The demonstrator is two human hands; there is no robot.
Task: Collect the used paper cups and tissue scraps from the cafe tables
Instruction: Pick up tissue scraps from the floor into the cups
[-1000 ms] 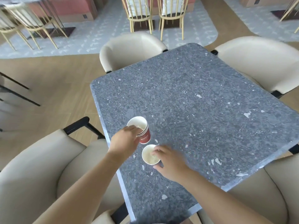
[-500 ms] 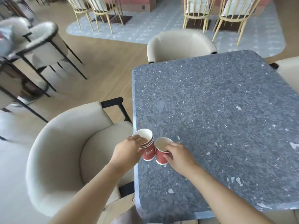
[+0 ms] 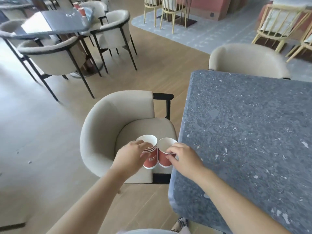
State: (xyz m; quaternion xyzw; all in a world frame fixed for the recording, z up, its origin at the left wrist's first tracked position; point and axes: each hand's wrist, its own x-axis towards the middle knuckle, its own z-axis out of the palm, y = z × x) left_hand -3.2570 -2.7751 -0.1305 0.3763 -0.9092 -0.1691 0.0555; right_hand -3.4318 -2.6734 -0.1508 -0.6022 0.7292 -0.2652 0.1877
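My left hand [image 3: 130,155] grips a nested stack of red paper cups [image 3: 150,160] with white insides. A single red paper cup [image 3: 164,158] sits in my right hand [image 3: 183,159], pinched at its rim. Both are held side by side, touching, above the seat of a beige armchair [image 3: 101,129], just left of the grey speckled table [image 3: 249,132]. Far off at the upper left, more red cups [image 3: 80,9] stand on another dark table [image 3: 55,22].
Beige armchairs with black frames [image 3: 52,54] ring the far table. Another beige chair [image 3: 244,59] stands behind the grey table, and yellow wooden chairs [image 3: 165,9] sit on a pale rug. Wood floor lies between the two tables.
Both hands lifted their cups off the grey table and carried them left, over the armchair seat. My view swung left, bringing the far table into sight.
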